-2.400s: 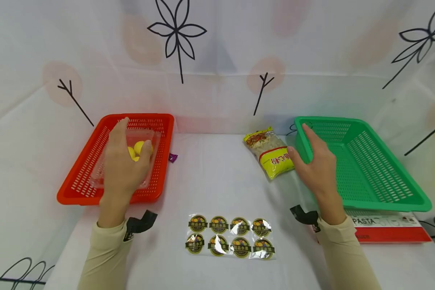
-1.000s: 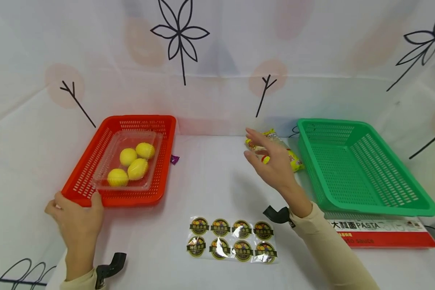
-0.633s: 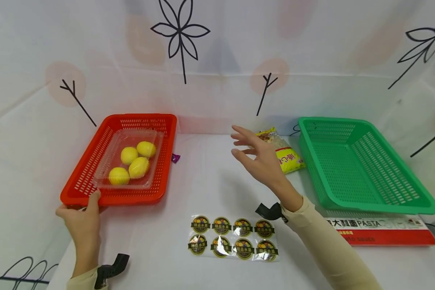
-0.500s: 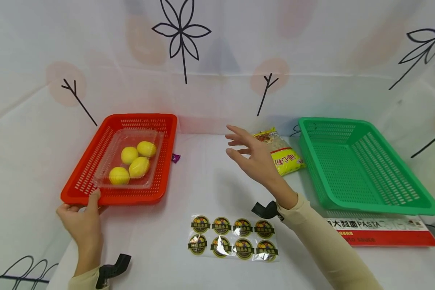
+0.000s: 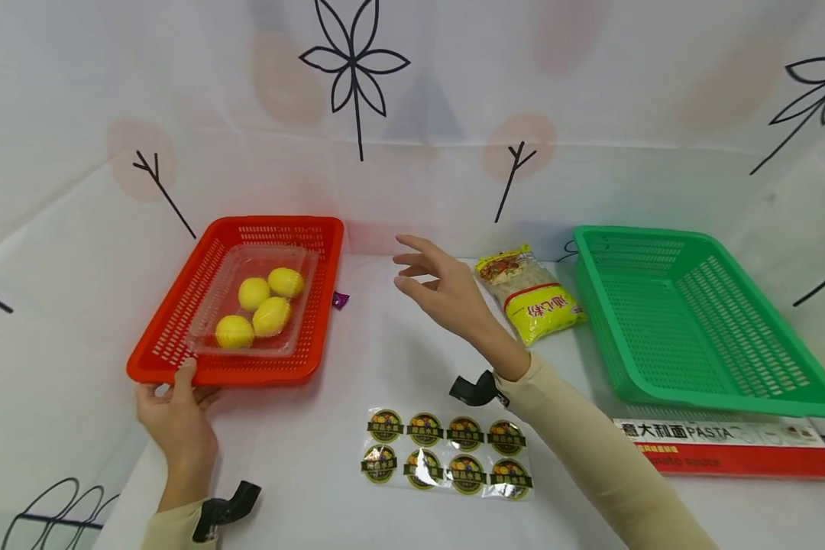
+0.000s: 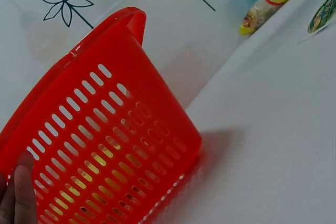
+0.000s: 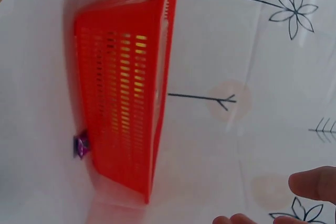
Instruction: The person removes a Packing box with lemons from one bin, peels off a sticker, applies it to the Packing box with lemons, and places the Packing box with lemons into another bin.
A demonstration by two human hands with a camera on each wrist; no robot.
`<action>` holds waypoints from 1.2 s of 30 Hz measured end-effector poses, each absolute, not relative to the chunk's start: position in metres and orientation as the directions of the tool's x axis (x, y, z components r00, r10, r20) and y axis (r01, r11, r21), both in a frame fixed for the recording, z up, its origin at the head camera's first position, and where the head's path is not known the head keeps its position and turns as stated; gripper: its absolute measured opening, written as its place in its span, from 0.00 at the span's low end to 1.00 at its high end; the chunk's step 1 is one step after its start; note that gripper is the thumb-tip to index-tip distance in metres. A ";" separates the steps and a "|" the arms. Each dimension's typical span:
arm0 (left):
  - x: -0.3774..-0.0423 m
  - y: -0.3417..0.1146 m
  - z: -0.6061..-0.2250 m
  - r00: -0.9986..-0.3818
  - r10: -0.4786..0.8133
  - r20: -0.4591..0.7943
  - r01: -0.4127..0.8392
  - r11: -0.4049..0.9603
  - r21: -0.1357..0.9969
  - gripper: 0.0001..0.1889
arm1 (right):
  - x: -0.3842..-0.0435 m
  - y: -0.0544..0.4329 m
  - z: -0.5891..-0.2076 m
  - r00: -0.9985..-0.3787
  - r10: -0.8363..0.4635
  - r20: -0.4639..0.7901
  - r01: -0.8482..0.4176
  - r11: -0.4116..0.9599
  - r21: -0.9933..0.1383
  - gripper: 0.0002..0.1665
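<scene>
Right hand (image 5: 447, 298) has moved left, from in front of the yellow bag (image 5: 532, 296) toward the red basket (image 5: 261, 373).

Red basket is bright plastic with slotted walls, positioned at the left of the white table (image 5: 296, 458); left hand (image 5: 179, 424) grasps its near rim by the left corner, thumb uppermost. Right hand is released, fingers bent, well apart from the basket. Whether the near edge is raised off the table cannot be confirmed. White cloth spans the room between basket and bag; purple wrapper (image 5: 340, 300) lies just beside the basket's right side. Inside the basket, a clear plastic box (image 5: 254, 263) contains four yellow lemons (image 5: 272, 316). Green basket (image 5: 687, 328) stands right of the bag.
</scene>
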State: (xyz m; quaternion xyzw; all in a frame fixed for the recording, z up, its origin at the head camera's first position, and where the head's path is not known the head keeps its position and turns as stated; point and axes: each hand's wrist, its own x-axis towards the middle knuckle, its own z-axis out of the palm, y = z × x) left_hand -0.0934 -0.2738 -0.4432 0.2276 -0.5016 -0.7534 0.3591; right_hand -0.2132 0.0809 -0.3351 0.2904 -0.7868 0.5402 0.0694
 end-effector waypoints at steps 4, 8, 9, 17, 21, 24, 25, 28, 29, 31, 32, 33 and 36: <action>-0.095 -0.272 -0.443 -0.649 -0.760 0.023 0.340 -0.263 0.903 0.28 | -0.218 0.073 -0.336 -0.839 -0.384 0.386 -0.500 0.262 -0.825 0.31; -0.095 -0.271 -0.443 -0.657 -0.754 0.018 0.358 -0.290 0.888 0.28 | -0.222 0.066 -0.336 -0.853 -0.387 0.351 -0.474 0.292 -0.830 0.31; -0.094 -0.271 -0.442 -0.657 -0.754 0.016 0.359 -0.294 0.886 0.28 | -0.223 0.065 -0.336 -0.854 -0.389 0.346 -0.471 0.295 -0.831 0.31; -0.091 -0.270 -0.440 -0.640 -0.765 -0.074 0.329 -0.360 0.873 0.29 | -0.225 0.049 -0.333 -0.856 -0.402 0.324 -0.459 0.303 -0.835 0.30; -0.091 -0.269 -0.440 -0.626 -0.772 -0.107 0.324 -0.383 0.865 0.29 | -0.227 0.040 -0.332 -0.861 -0.413 0.298 -0.438 0.301 -0.847 0.29; -0.091 -0.268 -0.440 -0.628 -0.770 -0.113 0.328 -0.393 0.859 0.28 | -0.229 0.034 -0.331 -0.860 -0.425 0.283 -0.430 0.303 -0.851 0.28; -0.091 -0.268 -0.439 -0.631 -0.768 -0.113 0.326 -0.395 0.859 0.28 | -0.229 0.032 -0.331 -0.860 -0.428 0.278 -0.427 0.304 -0.852 0.27; -0.092 -0.268 -0.438 -0.645 -0.756 -0.113 0.320 -0.401 0.858 0.29 | -0.230 0.026 -0.330 -0.862 -0.431 0.268 -0.420 0.311 -0.853 0.27; -0.093 -0.268 -0.438 -0.648 -0.754 -0.112 0.317 -0.400 0.860 0.30 | -0.230 0.024 -0.329 -0.862 -0.432 0.264 -0.419 0.315 -0.852 0.27; -0.093 -0.268 -0.438 -0.651 -0.752 -0.107 0.311 -0.393 0.865 0.30 | -0.232 0.019 -0.328 -0.864 -0.437 0.251 -0.411 0.322 -0.853 0.28; -0.093 -0.268 -0.438 -0.650 -0.753 -0.106 0.308 -0.388 0.869 0.30 | -0.233 0.017 -0.328 -0.862 -0.443 0.245 -0.409 0.323 -0.854 0.28; -0.092 -0.268 -0.438 -0.648 -0.755 -0.105 0.307 -0.385 0.871 0.30 | -0.233 0.014 -0.328 -0.861 -0.449 0.239 -0.406 0.324 -0.855 0.28; -0.091 -0.269 -0.439 -0.641 -0.760 -0.106 0.303 -0.378 0.875 0.29 | -0.235 0.007 -0.327 -0.861 -0.461 0.215 -0.392 0.334 -0.857 0.28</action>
